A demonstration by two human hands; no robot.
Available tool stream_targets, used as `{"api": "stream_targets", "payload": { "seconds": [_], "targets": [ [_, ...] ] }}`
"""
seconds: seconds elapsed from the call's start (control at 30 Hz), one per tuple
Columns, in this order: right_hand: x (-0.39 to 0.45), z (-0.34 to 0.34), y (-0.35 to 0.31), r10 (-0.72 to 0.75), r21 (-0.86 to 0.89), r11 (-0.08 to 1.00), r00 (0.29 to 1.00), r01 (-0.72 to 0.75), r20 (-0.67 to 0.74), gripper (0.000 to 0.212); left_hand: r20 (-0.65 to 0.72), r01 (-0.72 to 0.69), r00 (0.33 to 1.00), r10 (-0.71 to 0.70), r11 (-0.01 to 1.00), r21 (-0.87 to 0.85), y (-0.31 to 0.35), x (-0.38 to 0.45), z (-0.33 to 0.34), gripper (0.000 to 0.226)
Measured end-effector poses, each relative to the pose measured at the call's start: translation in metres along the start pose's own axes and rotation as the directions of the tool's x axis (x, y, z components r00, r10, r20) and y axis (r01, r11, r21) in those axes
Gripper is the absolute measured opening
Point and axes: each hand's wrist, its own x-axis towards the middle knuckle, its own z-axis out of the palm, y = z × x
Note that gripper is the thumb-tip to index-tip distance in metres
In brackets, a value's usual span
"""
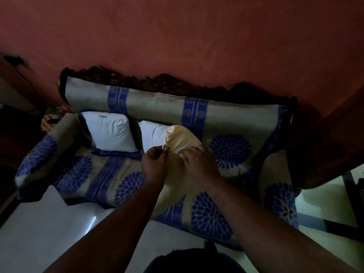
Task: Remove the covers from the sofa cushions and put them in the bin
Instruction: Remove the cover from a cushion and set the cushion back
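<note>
— Red plastered wall (pixel 177 36) behind, and under it a carved dark-wood sofa (pixel 197 115) draped in grey cloth with blue flower prints. What is in hand?

— A pale cream fabric cushion cover (pixel 182 140), bunched over a cushion held above the seat. The left hand (pixel 154 164) pinches a fold of the cover at its near edge, fingers curled tight on the cloth. The right hand (pixel 199 162) lies over the cover just beside the left fingers, fingers bent onto the fabric; I read it as gripping too.

— And the others?

— Two bare white square cushions (pixel 112 131) lean on the backrest, beyond the left fingertips. One is partly hidden behind the cream cover. They look already stripped.

— So which step?

— Peeling this cover off, I'd judge, well into the task. Next the hands need to draw the opening back while the cushion is pushed out, then carry the cloth away.

— Where is the bin?

— Not in view.
</note>
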Motion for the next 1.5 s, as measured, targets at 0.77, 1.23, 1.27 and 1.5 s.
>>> {"api": "stream_targets", "payload": {
  "seconds": [0.77,1.23,1.27,1.5],
  "targets": [
    [0.012,0.013,-0.005,0.222,0.391,0.902,0.973,-0.183,-0.058,0.015,0.005,-0.061,0.998,0.061,0.996,0.07,0.005,0.001,0.005,0.005],
    [0.016,0.01,0.004,0.285,0.717,0.552,0.904,-0.426,0.317,0.016,0.015,-0.078,0.997,0.077,0.985,0.154,-0.005,0.006,0.007,0.012],
    [0.017,0.011,0.004,0.281,0.7,0.576,0.907,-0.422,0.315,0.017,0.013,-0.09,0.996,0.089,0.981,0.174,-0.005,0.005,0.007,0.012],
    [0.014,0.015,0.007,0.261,0.567,0.724,0.917,-0.393,0.302,0.019,0.257,-0.262,0.949,0.185,0.915,0.308,-0.018,-0.004,0.005,0.029]
  ]
}}
